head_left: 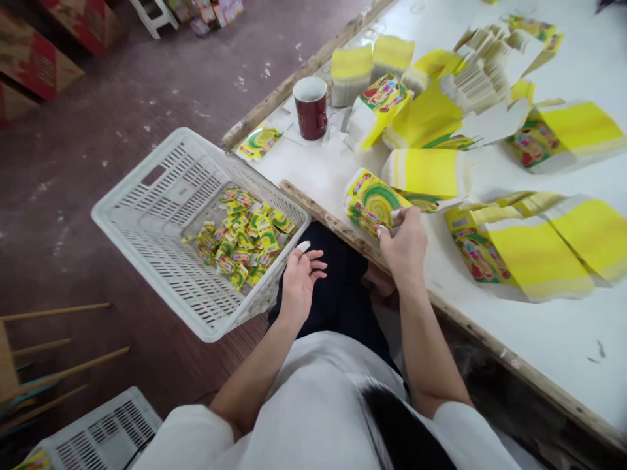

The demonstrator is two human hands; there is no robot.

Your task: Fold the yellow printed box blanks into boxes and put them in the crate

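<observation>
My right hand (pixel 405 243) is at the table's near edge, thumb and fingers pinching the near right edge of a small pile of yellow printed carton blanks (pixel 375 199). How many of them it grips is hard to see. White wrapping shows on its fingertips. My left hand (pixel 300 282) hovers over my lap beside the basket's rim, fingers apart and slightly curled, holding nothing; one fingertip is wrapped in white. To its left, a white plastic basket (pixel 147 241) contains many small folded yellow-and-green cartons (pixel 245 238) heaped in its near right end.
On the white table (pixel 553 346) are a maroon mug (pixel 311 111), a flat carton blank (pixel 258 142) and several stacks of yellow blanks (pixel 533 248). A wooden strip (pixel 337 228) edges the table. Cardboard boxes (pixel 44 62), a second basket (pixel 105 434) and wooden legs (pixel 59 313) are leftward.
</observation>
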